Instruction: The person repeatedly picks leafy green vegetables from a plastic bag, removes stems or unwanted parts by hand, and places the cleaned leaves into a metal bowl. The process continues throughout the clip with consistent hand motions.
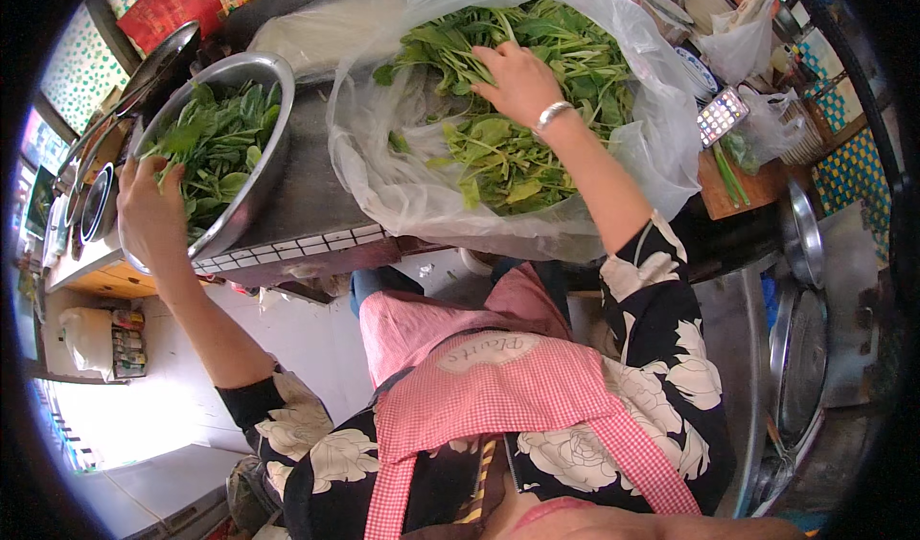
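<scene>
My left hand (153,216) is at the near left side of a steel basin (284,109), its fingers bent and apart over the leafy greens (235,152) inside. Some leaves beside those fingertips are blurred. To the right lies a large clear plastic bag (359,161), its mouth spread wide, with a heap of greens (585,61) in it. My right hand (522,85), with a silver bracelet (554,114) at the wrist, rests on this heap. Its thumb and forefinger are apart next to some stems, and nothing is visibly gripped.
Behind the bag lies a clear plastic sheet (326,34). A phone (722,116) stands at the right, near a wooden board (728,190) with green stalks. Pans (163,56) and bowls (98,200) crowd the left side. The counter's tiled edge (297,246) runs in front of me.
</scene>
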`<state>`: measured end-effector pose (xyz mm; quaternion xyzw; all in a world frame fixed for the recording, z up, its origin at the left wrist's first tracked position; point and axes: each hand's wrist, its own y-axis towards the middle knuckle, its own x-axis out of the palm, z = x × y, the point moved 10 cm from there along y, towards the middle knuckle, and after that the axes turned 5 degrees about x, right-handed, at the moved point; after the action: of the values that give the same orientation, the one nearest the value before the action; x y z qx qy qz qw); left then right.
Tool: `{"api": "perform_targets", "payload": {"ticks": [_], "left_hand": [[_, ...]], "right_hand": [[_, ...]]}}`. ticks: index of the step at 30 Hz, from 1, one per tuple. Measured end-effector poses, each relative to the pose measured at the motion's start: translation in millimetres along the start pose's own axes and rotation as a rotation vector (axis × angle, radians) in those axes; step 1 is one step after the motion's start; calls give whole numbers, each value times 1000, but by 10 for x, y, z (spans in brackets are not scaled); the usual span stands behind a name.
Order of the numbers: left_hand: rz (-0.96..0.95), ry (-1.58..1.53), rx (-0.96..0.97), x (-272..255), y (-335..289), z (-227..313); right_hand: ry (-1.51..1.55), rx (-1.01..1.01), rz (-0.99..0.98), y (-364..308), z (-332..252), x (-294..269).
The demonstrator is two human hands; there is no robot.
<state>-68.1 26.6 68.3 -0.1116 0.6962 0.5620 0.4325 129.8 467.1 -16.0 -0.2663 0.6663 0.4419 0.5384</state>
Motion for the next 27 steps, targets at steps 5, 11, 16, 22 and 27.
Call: {"api": "perform_targets", "payload": {"ticks": [5, 11, 16, 22, 27], "left_hand": [[180, -452, 321, -286, -386, 1082], [-356, -1062, 324, 262, -790, 2107], [-553, -1267, 200, 732, -899, 2504], [-451, -1279, 276, 941, -851, 2700], [-474, -1285, 271, 970, -939, 2839]], "right_hand": [[-134, 71, 72, 310, -169, 451], [-66, -229, 284, 118, -505, 334], [118, -332, 32, -416, -738, 369], [386, -295, 132, -760, -491, -131], [330, -134, 159, -581, -396, -58]]}}
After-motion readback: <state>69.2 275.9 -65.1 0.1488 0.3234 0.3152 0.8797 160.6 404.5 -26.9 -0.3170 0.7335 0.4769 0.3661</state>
